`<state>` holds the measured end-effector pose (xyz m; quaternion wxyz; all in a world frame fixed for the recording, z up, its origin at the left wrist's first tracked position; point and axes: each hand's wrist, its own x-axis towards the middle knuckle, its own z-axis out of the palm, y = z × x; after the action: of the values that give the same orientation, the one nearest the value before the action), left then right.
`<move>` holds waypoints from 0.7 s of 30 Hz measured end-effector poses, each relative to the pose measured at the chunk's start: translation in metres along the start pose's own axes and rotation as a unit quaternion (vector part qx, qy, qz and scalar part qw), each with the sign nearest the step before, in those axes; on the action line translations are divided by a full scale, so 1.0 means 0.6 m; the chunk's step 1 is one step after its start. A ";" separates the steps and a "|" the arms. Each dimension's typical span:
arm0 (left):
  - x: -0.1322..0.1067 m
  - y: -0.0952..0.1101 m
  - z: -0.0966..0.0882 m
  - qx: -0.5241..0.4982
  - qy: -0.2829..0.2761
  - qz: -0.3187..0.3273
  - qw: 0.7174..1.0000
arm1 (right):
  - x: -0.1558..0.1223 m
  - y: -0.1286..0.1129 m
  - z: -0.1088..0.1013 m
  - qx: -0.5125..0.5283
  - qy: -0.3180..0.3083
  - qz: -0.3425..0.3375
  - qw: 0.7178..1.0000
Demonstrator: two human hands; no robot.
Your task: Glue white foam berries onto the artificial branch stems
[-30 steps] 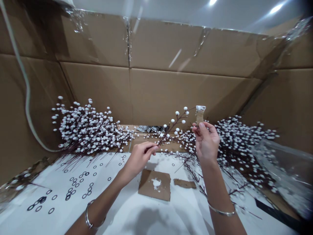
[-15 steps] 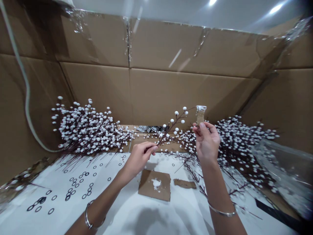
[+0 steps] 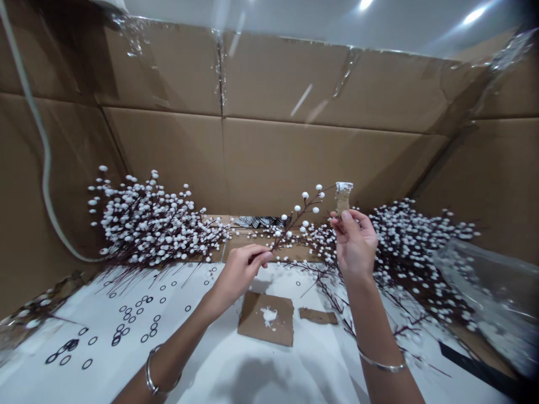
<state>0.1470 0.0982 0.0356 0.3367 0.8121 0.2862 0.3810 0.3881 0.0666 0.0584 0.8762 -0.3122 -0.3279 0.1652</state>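
Pinched in my left hand (image 3: 244, 269) is a dark stem with white berries, a berry branch (image 3: 298, 214) slanting up to the right. My right hand (image 3: 356, 241) is closed on a small cardboard strip (image 3: 343, 203), held upright, its top end coated in something white. The branch's thin tip reaches close to that white end; whether they touch I cannot tell. Below my hands a square cardboard piece (image 3: 255, 320) lies on the white table surface, with a white smear (image 3: 269, 316) on it. Beside it rests another cardboard strip (image 3: 318, 316).
Heaps of white-berry branches stand at the left (image 3: 147, 224) and right (image 3: 416, 241). Several black rings (image 3: 130, 318) are scattered on the white surface (image 3: 202, 359) at left. Clear plastic wrap (image 3: 492, 286) lies at right. Cardboard walls (image 3: 295, 151) enclose the back and sides.
My right hand and the cardboard strip have shifted slightly left, nearer to the branch tip. The branch in my left hand has hardly moved.
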 end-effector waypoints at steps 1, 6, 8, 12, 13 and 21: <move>0.000 0.000 0.000 -0.001 0.000 0.000 1.000 | 0.000 0.000 0.000 0.003 0.002 0.000 1.000; 0.001 -0.003 0.001 -0.004 0.002 0.000 1.000 | 0.001 -0.001 -0.001 0.002 0.009 -0.003 1.000; 0.001 -0.003 0.001 -0.004 0.002 0.000 1.000 | 0.000 -0.001 -0.001 0.001 0.007 -0.003 1.000; 0.001 -0.002 0.000 0.001 0.003 0.000 1.000 | 0.000 -0.001 -0.001 -0.001 0.001 -0.001 1.000; 0.001 -0.003 0.000 0.001 0.004 0.001 1.000 | 0.000 -0.001 -0.001 -0.002 0.001 0.000 1.000; 0.003 -0.005 -0.002 -0.006 0.002 0.001 1.000 | 0.003 0.001 -0.002 -0.004 0.020 -0.003 1.000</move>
<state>0.1465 0.1013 0.0346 0.3408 0.8095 0.2839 0.3847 0.3904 0.0674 0.0583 0.8819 -0.3178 -0.3116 0.1553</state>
